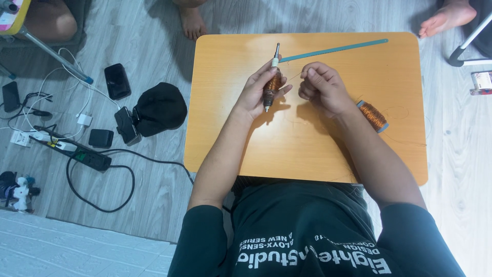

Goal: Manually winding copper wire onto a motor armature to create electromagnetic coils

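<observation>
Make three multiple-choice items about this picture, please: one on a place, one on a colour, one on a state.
1. Where does the spool of copper wire lie?
A. on the table, beside the right forearm
B. on the floor
C. in the left hand

2. What colour is the long thin blade at the table's far side?
A. red
B. teal
C. white

3. What does the left hand do?
A. lies flat
B. grips a pen-like tool wrapped in copper wire
C. holds a phone

Answers: 1 A, the spool rests on the tabletop; 2 B, the blade shows blue-green; 3 B, fingers close around the tool.
</observation>
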